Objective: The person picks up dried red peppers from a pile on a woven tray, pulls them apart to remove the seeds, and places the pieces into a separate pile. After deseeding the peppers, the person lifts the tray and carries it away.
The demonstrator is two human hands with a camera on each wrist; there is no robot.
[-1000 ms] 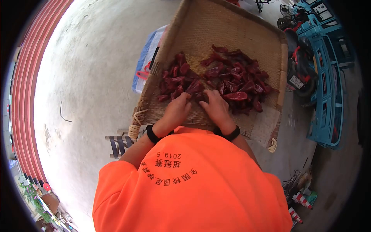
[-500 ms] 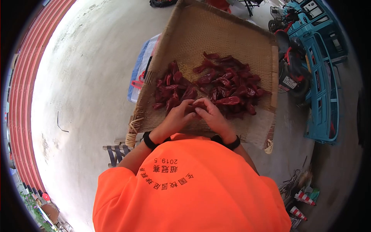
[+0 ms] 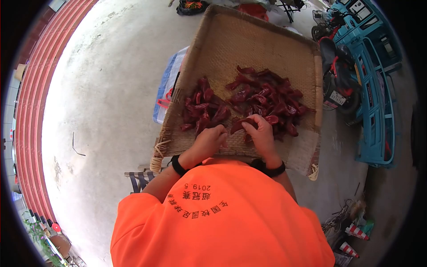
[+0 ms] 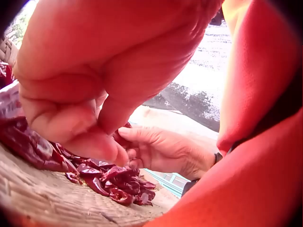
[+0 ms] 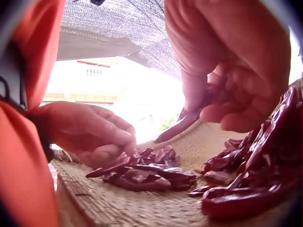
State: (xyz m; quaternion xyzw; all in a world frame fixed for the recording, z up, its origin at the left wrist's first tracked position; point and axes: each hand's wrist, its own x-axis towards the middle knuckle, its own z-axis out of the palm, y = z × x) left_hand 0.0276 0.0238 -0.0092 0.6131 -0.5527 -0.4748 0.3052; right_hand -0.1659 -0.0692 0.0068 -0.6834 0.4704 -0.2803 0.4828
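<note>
In the head view my right hand [image 3: 262,135] pinches a dark red dried chili pepper [image 3: 240,126] between thumb and fingers. Its tapered end points left in the right wrist view, where the pepper [image 5: 177,128] hangs over the tray. My left hand [image 3: 208,141] is beside it, fingers curled and fingertips close to the thumb; no pepper shows in it. Both hands are above the near edge of a woven bamboo tray [image 3: 253,35]. Beyond them lie two heaps of dried chilies, a smaller left heap [image 3: 200,109] and a larger right heap [image 3: 278,100].
Yellow seeds [image 3: 222,85] lie scattered between the heaps. A blue and white striped sack [image 3: 167,91] is left of the tray, a strapped folding stool [image 3: 138,180] at its near left corner. To the right stand a motorbike [image 3: 340,82] and a blue three-wheeled truck [image 3: 372,102].
My hands came together over the near edge of the tray, then parted. My right hand now holds a chili pepper out to the left, while the left hand has drawn away toward the left.
</note>
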